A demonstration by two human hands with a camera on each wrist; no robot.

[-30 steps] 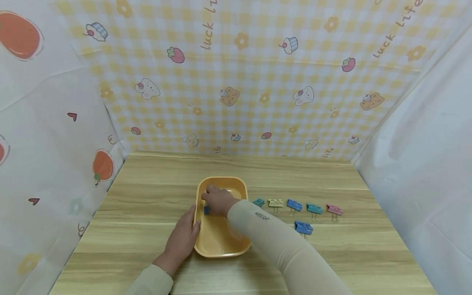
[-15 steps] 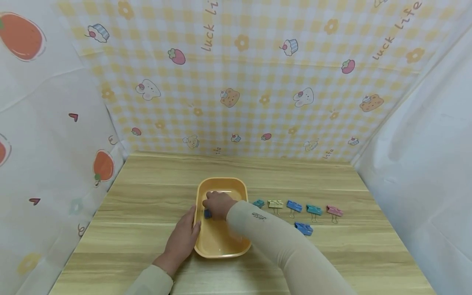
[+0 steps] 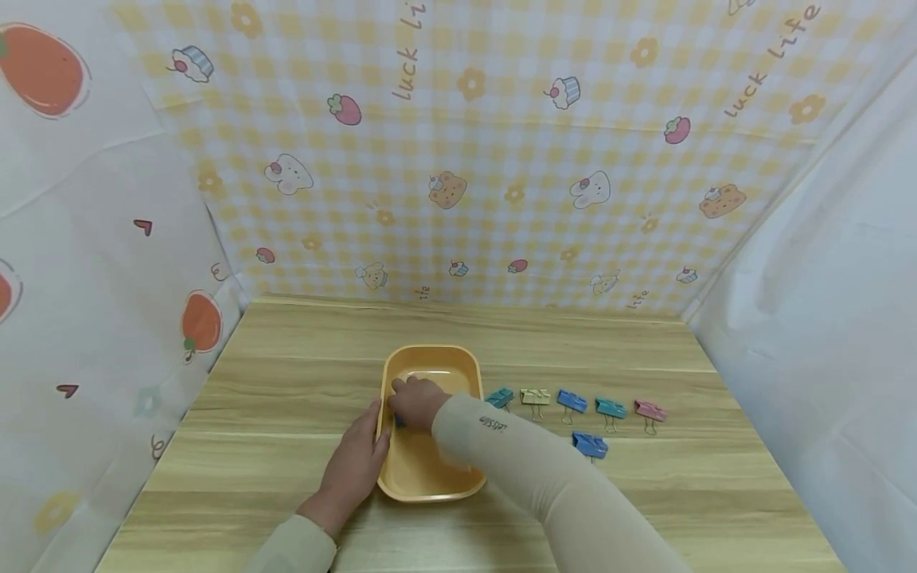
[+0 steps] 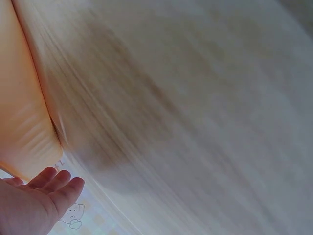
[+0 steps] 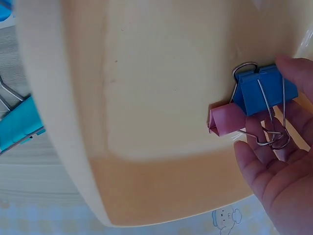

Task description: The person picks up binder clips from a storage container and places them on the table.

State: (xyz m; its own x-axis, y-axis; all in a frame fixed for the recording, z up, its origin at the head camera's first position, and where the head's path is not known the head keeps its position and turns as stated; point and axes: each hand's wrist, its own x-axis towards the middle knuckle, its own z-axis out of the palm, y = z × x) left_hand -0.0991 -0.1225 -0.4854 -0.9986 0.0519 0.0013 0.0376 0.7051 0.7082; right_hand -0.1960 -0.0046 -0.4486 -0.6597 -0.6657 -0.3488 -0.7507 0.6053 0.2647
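Note:
In the right wrist view my right hand (image 5: 288, 161) pinches a blue binder clip (image 5: 264, 88) between thumb and fingers. Its wire handles hang over the fingers. A pink binder clip (image 5: 227, 119) lies against the blue one, close to the fingertips. Both are inside a yellow-orange plastic tray (image 3: 430, 491), near its left wall. From the head view, the right hand hides most of the clips. My left hand (image 3: 351, 461) rests along the tray's left side, thumb at the rim. In the left wrist view its fingers (image 4: 58, 188) are extended beside the outer wall.
Right of the tray, a row of binder clips stands on the wood-grain table (image 3: 286, 358): teal (image 3: 499, 397), yellow (image 3: 534, 396), blue (image 3: 572, 400), another teal (image 3: 610, 407) and pink (image 3: 649, 410). One more blue clip (image 3: 590, 444) lies in front. A checked cloth (image 3: 401, 231) hangs behind.
My right hand has shifted slightly left and toward me inside the tray, with the blue clip at its fingers. The left hand keeps its place at the tray's side.

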